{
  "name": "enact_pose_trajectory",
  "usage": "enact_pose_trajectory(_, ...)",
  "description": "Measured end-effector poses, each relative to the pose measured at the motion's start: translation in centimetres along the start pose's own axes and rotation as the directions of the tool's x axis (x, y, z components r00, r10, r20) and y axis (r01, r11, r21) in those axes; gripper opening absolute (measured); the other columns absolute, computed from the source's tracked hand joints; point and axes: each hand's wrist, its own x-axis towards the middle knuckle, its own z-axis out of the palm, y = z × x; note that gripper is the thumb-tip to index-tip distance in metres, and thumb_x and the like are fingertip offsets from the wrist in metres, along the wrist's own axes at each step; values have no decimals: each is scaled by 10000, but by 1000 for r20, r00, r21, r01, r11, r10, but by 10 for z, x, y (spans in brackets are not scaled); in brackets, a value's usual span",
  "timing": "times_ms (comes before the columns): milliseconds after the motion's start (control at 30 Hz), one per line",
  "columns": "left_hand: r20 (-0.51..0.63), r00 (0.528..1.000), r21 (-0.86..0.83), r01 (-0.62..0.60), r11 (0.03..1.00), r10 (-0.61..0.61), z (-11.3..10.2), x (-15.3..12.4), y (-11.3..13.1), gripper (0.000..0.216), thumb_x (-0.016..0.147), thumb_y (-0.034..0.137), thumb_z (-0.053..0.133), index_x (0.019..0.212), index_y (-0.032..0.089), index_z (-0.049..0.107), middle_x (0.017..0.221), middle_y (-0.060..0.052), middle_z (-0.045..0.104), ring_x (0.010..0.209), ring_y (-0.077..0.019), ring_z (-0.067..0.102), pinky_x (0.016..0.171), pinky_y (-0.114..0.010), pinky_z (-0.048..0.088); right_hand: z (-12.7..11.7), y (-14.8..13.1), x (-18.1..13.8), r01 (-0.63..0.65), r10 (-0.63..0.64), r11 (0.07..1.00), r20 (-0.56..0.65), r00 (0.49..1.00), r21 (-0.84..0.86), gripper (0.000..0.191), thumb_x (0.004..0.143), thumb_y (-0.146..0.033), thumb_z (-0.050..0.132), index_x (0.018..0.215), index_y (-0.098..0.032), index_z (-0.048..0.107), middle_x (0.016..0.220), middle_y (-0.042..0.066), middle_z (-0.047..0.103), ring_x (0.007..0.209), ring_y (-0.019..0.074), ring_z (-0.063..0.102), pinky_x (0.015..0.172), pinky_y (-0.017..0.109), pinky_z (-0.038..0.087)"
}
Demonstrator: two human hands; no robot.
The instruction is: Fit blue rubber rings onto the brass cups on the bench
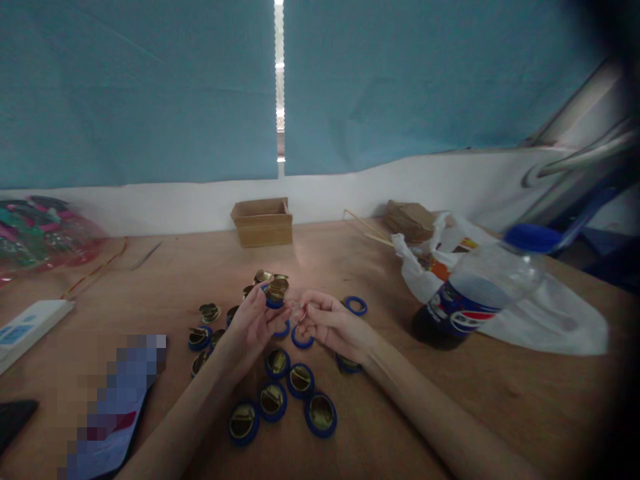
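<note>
While the left hand (253,325) pinches a blue-rimmed metal badge (276,293) at ten o'clock from the right hand (334,323), whose fingertips seem to pinch a clear piece (299,311) too blurred to identify, steadying the badge by its rim should help.

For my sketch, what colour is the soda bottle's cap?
The cap is blue, showing best in the head view.
</note>
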Motion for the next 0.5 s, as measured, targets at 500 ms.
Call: enact_pose_trajectory(500,34,961,455,-260,852,275,1,4,3,420,703,228,740,1105,210,619,1076,-59,664,922,-170,633,815,-264,488,-6,0,4,23,-13,996,-109,994,91,114,759,-193,717,825,-143,638,740,7,676,663,90,648,673,202,514)
